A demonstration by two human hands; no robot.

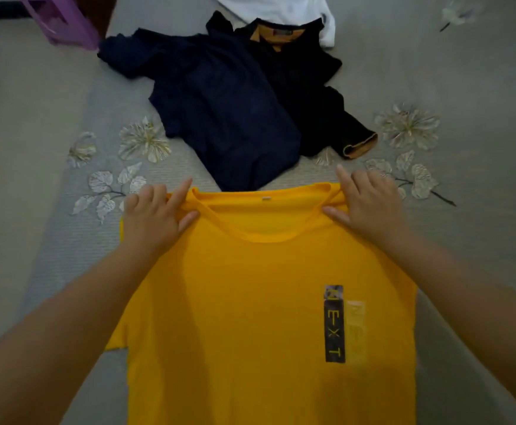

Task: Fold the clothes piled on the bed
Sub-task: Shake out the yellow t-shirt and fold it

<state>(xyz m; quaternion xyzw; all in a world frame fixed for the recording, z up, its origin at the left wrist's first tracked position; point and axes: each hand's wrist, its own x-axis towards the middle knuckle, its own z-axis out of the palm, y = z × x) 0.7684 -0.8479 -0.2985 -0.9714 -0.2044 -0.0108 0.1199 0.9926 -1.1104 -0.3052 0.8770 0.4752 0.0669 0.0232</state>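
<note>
yellow short-sleeved cotton t-shirt (265, 302), light, limp and crease-prone, is best held at its shoulders, where the left hand (155, 219) and right hand (370, 207) pinch it.

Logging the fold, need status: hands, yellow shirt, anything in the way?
Left hand and right hand pinch yellow shirt at shoulders. Shirt flat, unfolded. Navy shirt and black shirt beyond collar, apart.

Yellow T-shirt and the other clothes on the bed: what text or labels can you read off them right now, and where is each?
"NEXT": vertical letters on the dark strip printed on the yellow T-shirt.
Pale print beside that strip: too faint to read.
Small neck tag inside the yellow T-shirt's collar: too small to read.
Neck label in the black shirt: blurred, unreadable.
</note>
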